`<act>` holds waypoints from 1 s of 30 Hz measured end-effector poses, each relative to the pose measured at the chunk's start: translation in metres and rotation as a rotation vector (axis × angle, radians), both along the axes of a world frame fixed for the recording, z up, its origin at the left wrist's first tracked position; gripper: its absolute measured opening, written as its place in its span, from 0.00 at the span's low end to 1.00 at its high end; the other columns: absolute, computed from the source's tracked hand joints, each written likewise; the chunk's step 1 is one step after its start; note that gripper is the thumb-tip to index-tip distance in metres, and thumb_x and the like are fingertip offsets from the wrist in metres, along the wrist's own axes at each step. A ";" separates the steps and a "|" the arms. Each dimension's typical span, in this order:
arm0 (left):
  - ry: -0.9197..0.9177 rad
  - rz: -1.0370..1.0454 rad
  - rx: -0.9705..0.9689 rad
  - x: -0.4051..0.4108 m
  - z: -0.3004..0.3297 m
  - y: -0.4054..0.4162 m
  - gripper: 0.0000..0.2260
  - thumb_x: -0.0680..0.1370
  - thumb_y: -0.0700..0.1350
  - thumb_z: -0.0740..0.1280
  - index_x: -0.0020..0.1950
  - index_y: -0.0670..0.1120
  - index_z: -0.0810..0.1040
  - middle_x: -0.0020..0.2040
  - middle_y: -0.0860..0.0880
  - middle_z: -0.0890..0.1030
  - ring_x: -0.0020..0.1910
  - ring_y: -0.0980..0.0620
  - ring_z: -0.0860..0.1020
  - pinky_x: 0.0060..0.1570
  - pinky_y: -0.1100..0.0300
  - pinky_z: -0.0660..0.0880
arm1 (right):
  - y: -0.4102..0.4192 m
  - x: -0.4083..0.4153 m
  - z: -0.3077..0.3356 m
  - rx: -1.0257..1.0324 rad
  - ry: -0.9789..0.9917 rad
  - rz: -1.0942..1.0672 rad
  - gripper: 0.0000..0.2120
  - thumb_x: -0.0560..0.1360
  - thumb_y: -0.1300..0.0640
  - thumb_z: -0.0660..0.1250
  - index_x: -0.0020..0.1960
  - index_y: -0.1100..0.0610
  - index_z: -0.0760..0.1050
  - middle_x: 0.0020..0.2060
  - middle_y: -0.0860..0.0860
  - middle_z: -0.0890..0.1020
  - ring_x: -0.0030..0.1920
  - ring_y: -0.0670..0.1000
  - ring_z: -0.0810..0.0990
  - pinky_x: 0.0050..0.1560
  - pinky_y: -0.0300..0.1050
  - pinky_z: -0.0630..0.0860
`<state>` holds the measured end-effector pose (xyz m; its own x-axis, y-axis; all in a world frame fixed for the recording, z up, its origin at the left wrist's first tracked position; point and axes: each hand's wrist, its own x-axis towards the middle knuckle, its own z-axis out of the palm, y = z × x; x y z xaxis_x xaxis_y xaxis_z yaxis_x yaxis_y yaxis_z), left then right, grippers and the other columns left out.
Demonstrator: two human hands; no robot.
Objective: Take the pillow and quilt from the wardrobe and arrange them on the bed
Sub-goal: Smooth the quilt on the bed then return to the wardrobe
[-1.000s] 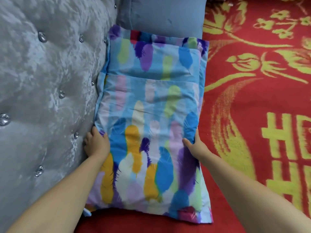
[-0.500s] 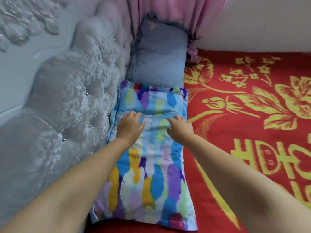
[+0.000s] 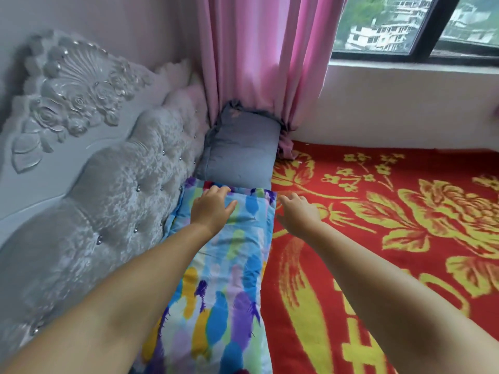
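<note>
A folded quilt (image 3: 232, 268) with a blue, yellow and purple feather print lies along the grey headboard (image 3: 108, 201) on the bed. A grey pillow (image 3: 240, 155) sits just beyond its far end, in the corner. My left hand (image 3: 212, 211) rests flat on the quilt's far end, fingers spread. My right hand (image 3: 297, 213) hovers open beside the quilt's right edge, over the red bedspread (image 3: 391, 238), holding nothing.
A pink curtain (image 3: 259, 55) hangs into the corner behind the pillow. A window (image 3: 415, 25) and a white wall run along the far side of the bed. The red and yellow bedspread stretches to the right.
Both hands slid from the quilt's near part toward its far end. My right hand has come off the quilt to its right side. My head has lifted, showing curtain and window.
</note>
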<state>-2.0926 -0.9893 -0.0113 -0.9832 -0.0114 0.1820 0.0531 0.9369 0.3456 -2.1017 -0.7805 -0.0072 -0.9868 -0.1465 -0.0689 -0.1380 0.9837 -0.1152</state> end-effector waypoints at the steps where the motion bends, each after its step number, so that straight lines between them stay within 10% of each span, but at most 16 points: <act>1: 0.010 0.025 0.007 0.009 0.005 0.010 0.18 0.78 0.51 0.63 0.64 0.44 0.74 0.58 0.42 0.78 0.59 0.41 0.75 0.55 0.49 0.74 | 0.009 0.005 0.004 -0.007 0.008 0.019 0.21 0.78 0.49 0.61 0.69 0.54 0.67 0.64 0.55 0.73 0.63 0.58 0.72 0.55 0.54 0.74; 15: 0.010 0.500 0.172 0.213 0.034 0.085 0.16 0.79 0.49 0.63 0.65 0.45 0.74 0.62 0.42 0.77 0.60 0.42 0.75 0.57 0.50 0.74 | 0.096 0.106 0.063 0.140 0.104 0.486 0.17 0.80 0.50 0.58 0.67 0.54 0.69 0.60 0.54 0.74 0.56 0.57 0.77 0.42 0.47 0.70; 30: 0.095 0.960 0.106 0.558 0.056 0.154 0.12 0.77 0.48 0.65 0.57 0.44 0.79 0.55 0.43 0.80 0.55 0.43 0.78 0.52 0.55 0.74 | 0.056 0.374 0.056 -0.023 0.036 1.010 0.19 0.79 0.51 0.58 0.70 0.52 0.67 0.66 0.54 0.72 0.63 0.59 0.75 0.56 0.52 0.73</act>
<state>-1.5351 -0.8354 0.0450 -0.5278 -0.8224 0.2122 -0.6860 0.5601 0.4645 -1.7275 -0.7250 0.0486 -0.4015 -0.9154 -0.0282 -0.9088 0.4020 -0.1120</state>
